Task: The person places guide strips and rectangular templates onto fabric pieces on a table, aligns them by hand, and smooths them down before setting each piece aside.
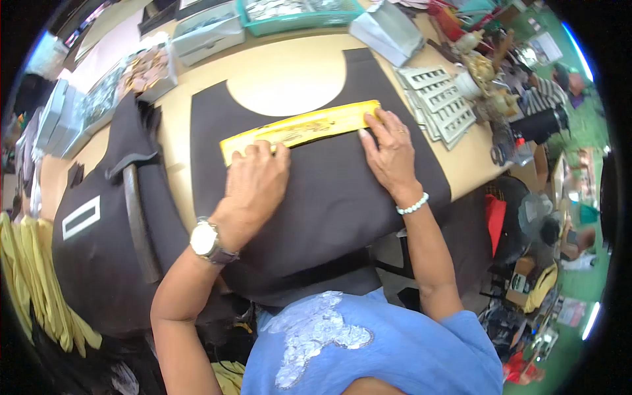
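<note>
A long yellow strip (316,125) with dark marks lies slightly tilted across a dark brown cut fabric panel (316,197), below the panel's curved cutout. My left hand (258,176), wearing a watch on the wrist, has its curled fingertips pressed together on the strip's lower edge near the left end. At the right end, my right hand (392,148) holds the strip's edge between bent fingers and thumb; a beaded bracelet circles that wrist. The part of the strip under my fingertips is hidden.
To the left, a hammer (137,210) and a white rectangular frame (81,218) rest on more dark fabric. Yellow cloth pieces (33,276) hang at far left. Boxes and a teal tray (299,20) line the back. Stacked pale slotted cards (444,105) and clutter stand right.
</note>
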### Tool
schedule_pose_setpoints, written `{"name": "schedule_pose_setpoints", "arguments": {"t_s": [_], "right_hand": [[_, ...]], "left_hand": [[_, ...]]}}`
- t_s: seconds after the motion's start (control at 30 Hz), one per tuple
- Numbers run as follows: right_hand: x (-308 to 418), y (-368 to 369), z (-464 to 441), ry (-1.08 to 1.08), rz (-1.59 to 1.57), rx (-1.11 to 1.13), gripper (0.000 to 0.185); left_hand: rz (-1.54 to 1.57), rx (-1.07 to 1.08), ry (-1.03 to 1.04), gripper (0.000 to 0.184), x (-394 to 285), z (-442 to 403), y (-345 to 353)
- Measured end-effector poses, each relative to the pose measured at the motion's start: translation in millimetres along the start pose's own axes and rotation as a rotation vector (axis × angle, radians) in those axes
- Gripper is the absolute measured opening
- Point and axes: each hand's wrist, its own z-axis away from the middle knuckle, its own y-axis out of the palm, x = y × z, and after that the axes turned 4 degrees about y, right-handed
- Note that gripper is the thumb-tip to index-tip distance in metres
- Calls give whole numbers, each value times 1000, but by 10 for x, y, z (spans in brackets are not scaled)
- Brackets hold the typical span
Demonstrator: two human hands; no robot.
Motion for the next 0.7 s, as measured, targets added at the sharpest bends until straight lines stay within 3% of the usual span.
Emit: {"name": "schedule_pose_setpoints", "arguments": {"t_s": [0.03,0.1,0.27,0.37,0.47,0.7], "right_hand": [[11,-6,-7,13,4,6,31],[18,-24,-30,24,-1,33,30],[-97,-63,-32,-5,-117,34,27],[-335,-279,-64,161,-276,-76,24],[-666,-488,38,296,7,-286,17],[-953,-518,5,674,138,-180,32]], "left_hand": [[38,61,12,20,53,-35,-98],[178,-24,34,16,222,-54,-86],[389,-55,42,18,409,-89,-101],[456,-50,35,20,445,-111,-112],[532,-16,11,20,484,-115,-128],[565,21,-16,22,511,-141,-130]]}}
